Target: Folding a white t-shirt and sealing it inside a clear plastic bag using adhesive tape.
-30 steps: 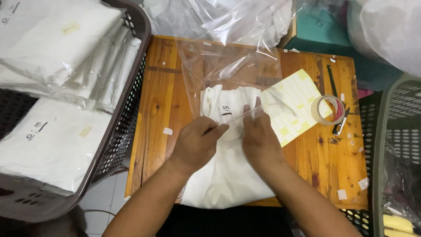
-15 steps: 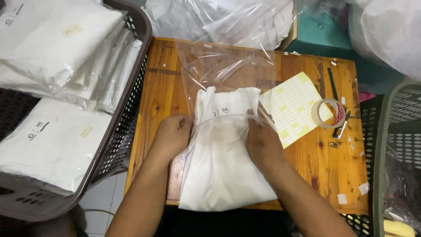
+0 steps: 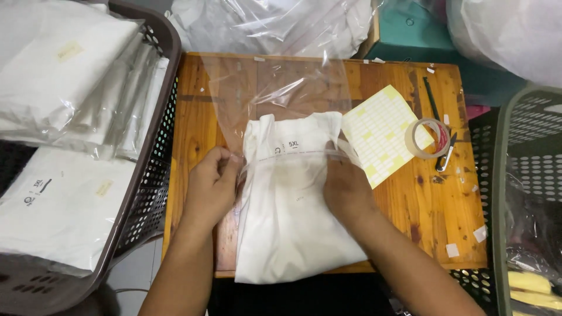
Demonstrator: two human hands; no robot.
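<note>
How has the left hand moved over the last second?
Yes: the left hand slid outward, away from the sticker sheet, to the folded white garment's left edge.

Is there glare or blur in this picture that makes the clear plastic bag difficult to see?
Head view: sharp and evenly lit; the clear bag shows only through pale glare streaks and creases over the wooden table; both hands are unblurred, with soft shadows.

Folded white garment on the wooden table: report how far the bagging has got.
Done: the folded white garment lies flat, its top inside the clear plastic bag. In hand: left hand and right hand hold the bag's mouth at its sides. Left: the lower half is uncovered.
</note>
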